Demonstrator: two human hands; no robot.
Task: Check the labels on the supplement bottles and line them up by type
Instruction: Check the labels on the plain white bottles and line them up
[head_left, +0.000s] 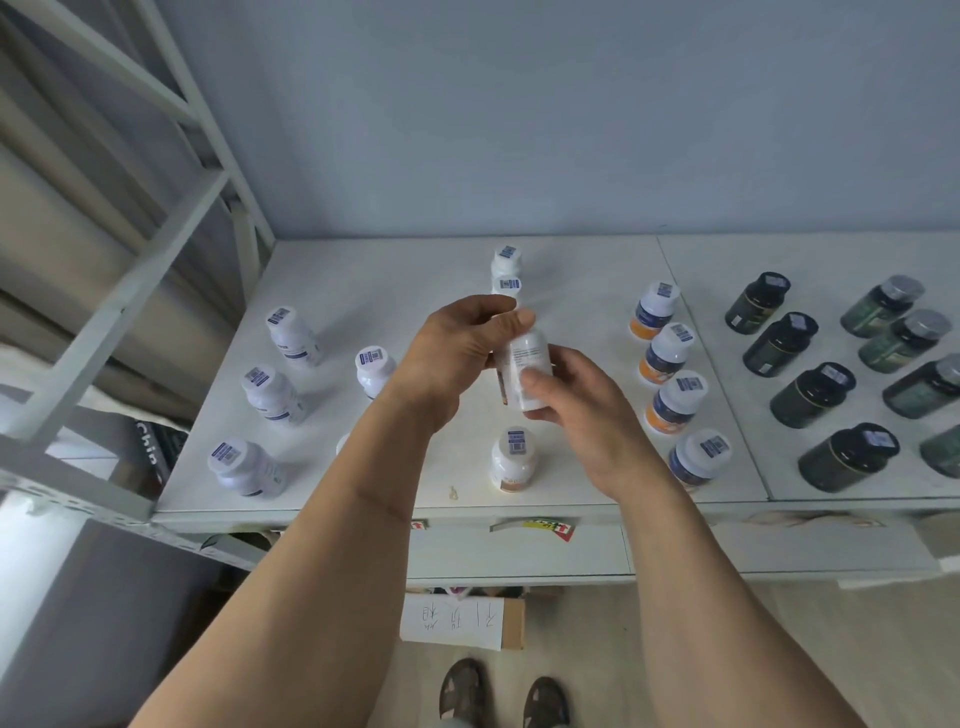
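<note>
Both hands' grip pinches white bottle (524, 371) near-upright, cap end up, L hand (457, 353), R hand (576, 410).

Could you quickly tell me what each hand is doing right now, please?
Left hand: grips the top of the white bottle.
Right hand: grips the same bottle's lower body.

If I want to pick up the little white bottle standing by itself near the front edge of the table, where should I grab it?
Probably best to hold the white bottle around its body, just under the cap, coming straight down from above or from the front table edge. It stands upright with open space on both sides, so fingers fit around it. The cap is narrower and easier to slip off.
</note>
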